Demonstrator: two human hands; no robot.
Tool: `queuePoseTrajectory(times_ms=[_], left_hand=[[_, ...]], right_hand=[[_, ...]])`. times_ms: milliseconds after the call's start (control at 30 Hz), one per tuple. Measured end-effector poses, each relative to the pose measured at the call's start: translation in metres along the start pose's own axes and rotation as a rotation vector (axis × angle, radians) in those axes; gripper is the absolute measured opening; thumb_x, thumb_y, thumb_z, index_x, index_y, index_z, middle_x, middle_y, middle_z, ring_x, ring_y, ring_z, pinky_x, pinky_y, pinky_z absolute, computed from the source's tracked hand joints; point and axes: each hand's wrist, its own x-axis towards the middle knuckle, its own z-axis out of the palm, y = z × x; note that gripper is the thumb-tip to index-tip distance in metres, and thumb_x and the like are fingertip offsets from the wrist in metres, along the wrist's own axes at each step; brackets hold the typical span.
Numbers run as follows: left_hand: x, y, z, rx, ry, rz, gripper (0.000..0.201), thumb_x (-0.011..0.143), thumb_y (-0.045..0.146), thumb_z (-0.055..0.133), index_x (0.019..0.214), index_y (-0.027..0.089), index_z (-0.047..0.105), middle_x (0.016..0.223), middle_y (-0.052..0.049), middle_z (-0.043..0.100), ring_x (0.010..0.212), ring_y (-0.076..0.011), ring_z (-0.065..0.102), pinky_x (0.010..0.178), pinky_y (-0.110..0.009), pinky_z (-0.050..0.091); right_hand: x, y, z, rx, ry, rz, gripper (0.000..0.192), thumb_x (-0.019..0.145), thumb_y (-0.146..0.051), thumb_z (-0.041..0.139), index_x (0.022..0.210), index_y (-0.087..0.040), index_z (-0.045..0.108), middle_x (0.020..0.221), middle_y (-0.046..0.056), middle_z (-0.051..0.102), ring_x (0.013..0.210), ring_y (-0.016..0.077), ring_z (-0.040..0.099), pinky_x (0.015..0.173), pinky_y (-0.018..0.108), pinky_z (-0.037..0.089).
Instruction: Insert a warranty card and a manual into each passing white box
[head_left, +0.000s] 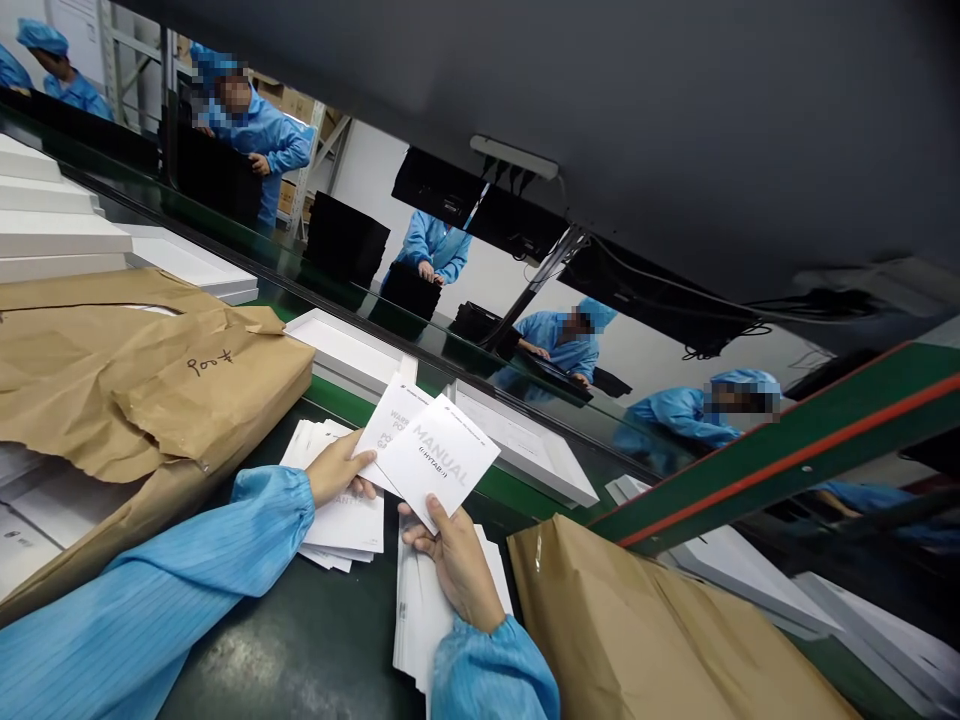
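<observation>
The manual [439,462] is smooth, matt white paper with grey print, as is the card [390,420] behind it and the leaflet stacks [341,520] below. The brown paper wrapping [150,380] looks creased, dull and rough; a second brown paper package [637,630] shows a slight sheen. The sleeves [187,590] are fine-striped blue cloth. The worktop [315,640] is dark and faintly glossy.
</observation>
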Motion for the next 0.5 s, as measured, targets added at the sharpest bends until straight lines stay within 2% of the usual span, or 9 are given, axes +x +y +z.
queuePoseTrajectory(times_ms=[200,500], left_hand=[[-0.0017,0.0046,0.0011,-0.044,0.009,-0.014,0.041,0.068,0.027,0.049,0.105,0.013,0.040,0.070,-0.004,0.060,0.047,-0.0096,0.056,0.040,-0.016,0.039],[-0.0016,0.0030,0.0002,-0.029,-0.012,0.030,0.040,0.068,0.026,0.048,0.106,0.014,0.040,0.083,-0.006,0.058,0.048,-0.0080,0.056,0.042,-0.016,0.038]], right_hand=[[0.0009,0.0019,-0.0025,-0.035,-0.087,-0.037,0.031,0.066,-0.040,0.055,0.079,-0.012,0.051,0.057,0.003,0.058,0.030,0.0041,0.039,0.030,0.017,0.024],[0.0001,0.0021,-0.0039,-0.039,-0.068,-0.051,0.026,0.073,-0.040,0.046,0.084,-0.016,0.047,0.044,-0.008,0.040,0.029,0.0010,0.024,0.031,0.016,0.013]])
